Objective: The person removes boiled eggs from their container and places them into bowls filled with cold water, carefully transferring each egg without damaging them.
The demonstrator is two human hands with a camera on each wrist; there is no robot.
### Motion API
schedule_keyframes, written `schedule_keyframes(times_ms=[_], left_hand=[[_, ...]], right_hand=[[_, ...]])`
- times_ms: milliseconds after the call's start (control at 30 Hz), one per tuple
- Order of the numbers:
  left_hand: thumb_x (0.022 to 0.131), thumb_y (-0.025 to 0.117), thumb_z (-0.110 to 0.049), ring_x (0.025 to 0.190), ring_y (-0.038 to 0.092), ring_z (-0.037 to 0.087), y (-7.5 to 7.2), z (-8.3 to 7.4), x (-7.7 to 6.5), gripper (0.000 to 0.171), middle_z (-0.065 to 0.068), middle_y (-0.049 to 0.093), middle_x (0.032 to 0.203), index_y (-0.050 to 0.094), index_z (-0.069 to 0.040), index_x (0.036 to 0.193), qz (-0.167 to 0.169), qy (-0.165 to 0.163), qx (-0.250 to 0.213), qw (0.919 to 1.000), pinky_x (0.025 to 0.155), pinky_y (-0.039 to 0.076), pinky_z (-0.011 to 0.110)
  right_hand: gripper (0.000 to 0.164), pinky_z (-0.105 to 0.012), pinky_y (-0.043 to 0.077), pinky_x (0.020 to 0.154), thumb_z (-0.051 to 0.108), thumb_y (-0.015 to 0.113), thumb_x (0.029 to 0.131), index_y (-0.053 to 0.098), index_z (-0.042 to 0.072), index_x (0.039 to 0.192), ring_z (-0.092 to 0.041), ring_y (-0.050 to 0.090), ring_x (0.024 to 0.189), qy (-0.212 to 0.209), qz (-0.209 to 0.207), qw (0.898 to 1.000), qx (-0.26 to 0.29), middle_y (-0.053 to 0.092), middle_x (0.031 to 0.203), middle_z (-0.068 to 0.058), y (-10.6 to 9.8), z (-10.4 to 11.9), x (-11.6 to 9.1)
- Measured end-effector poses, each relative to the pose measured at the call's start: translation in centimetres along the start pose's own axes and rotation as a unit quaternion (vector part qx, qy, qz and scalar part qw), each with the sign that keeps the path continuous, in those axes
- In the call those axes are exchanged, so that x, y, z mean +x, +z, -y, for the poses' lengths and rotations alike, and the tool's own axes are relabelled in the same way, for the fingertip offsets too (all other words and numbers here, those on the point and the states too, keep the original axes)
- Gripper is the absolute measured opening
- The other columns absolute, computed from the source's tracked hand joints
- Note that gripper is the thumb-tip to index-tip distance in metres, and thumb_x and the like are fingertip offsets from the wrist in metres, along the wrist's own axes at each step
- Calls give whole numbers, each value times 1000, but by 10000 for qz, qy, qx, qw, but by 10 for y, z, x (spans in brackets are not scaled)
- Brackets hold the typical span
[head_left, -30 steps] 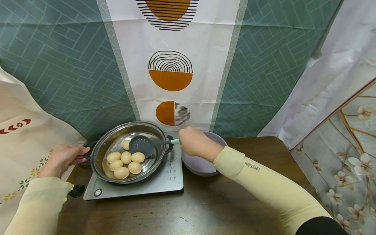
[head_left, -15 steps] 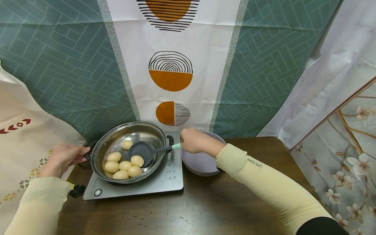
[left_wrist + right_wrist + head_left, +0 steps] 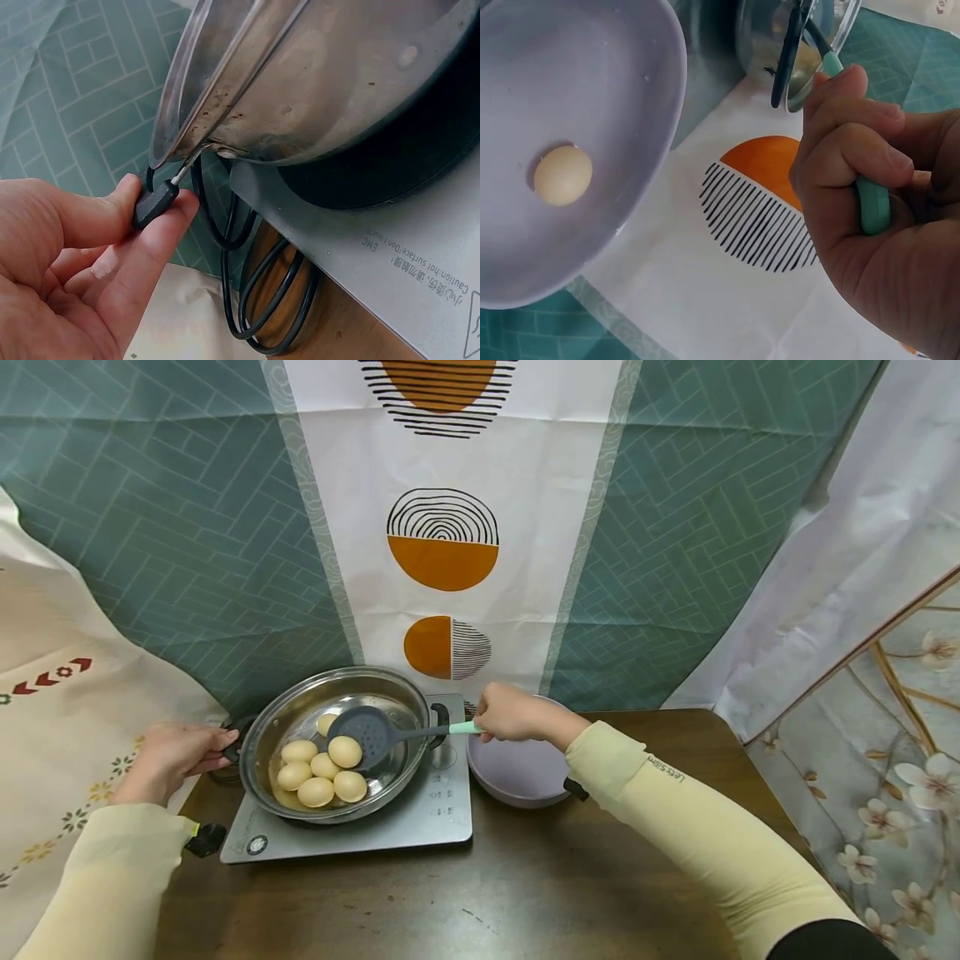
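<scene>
In the head view, a wide steel pan (image 3: 408,772) holds several pale peeled-looking eggs (image 3: 316,792) bunched at its near left. My left hand (image 3: 176,756) pinches the pan's left black handle (image 3: 156,201) between thumb and fingers. My right hand (image 3: 517,714) has its fingers curled round the light green grip (image 3: 873,204) of a skimmer. The dark grey perforated skimmer head (image 3: 367,727) is inside the pan, tilted, with one egg (image 3: 345,752) at its left edge. Another egg (image 3: 326,724) is partly hidden behind it.
The pan stands on a silver induction cooktop (image 3: 442,827) on a brown wooden table (image 3: 420,910). A lilac bowl (image 3: 525,768) is right of it, with one egg (image 3: 563,175) inside. Black cable loops (image 3: 262,330) hang beside the cooktop. Patterned cloth (image 3: 525,568) hangs behind.
The skimmer went down to the right of the eggs, shifting them, then came up with one egg at its edge. My left hand stays at the pan handle; the head view shifted slightly.
</scene>
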State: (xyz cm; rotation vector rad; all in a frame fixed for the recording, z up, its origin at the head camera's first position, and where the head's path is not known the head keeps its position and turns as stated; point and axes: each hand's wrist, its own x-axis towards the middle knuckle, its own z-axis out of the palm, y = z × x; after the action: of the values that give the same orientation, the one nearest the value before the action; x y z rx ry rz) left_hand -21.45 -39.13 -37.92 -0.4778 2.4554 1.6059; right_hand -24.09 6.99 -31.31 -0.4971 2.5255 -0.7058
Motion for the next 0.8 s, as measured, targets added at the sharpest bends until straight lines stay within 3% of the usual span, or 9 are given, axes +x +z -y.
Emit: schedule_keyframes(times_ms=[267, 433, 667, 800], left_hand=[[87, 67, -25, 65, 68, 6, 1, -3, 0, 15, -10, 67, 71, 72, -10, 87, -45, -204, 188, 9996, 66, 60, 26], [87, 66, -24, 66, 68, 6, 1, -4, 1, 15, -11, 67, 70, 73, -11, 87, -45, -180, 223, 9996, 67, 60, 26], [86, 68, -24, 67, 69, 6, 0, -3, 0, 12, -12, 67, 71, 73, -14, 82, 0, -107, 259, 9996, 67, 60, 26], [87, 66, -24, 67, 69, 6, 1, -2, 2, 11, -12, 67, 71, 72, -16, 81, -4, -136, 188, 9997, 67, 60, 26]], right_hand=[[24, -19, 28, 41, 12, 48, 96, 69, 0, 96, -8, 33, 45, 91, 176, 9973, 702, 63, 70, -3, -4, -9, -3], [25, -18, 27, 42, 7, 44, 96, 65, -7, 101, -7, 29, 43, 135, 213, 9904, 1359, 59, 68, -6, -9, -17, -7], [26, -18, 24, 43, 6, 44, 93, 67, -2, 83, -7, 28, 45, 123, 114, 9919, 1257, 57, 63, -2, -18, -32, -16], [25, -19, 22, 44, 5, 43, 93, 66, -2, 87, -8, 26, 46, 143, 97, 9909, 1336, 54, 63, -3, -25, -39, -21]])
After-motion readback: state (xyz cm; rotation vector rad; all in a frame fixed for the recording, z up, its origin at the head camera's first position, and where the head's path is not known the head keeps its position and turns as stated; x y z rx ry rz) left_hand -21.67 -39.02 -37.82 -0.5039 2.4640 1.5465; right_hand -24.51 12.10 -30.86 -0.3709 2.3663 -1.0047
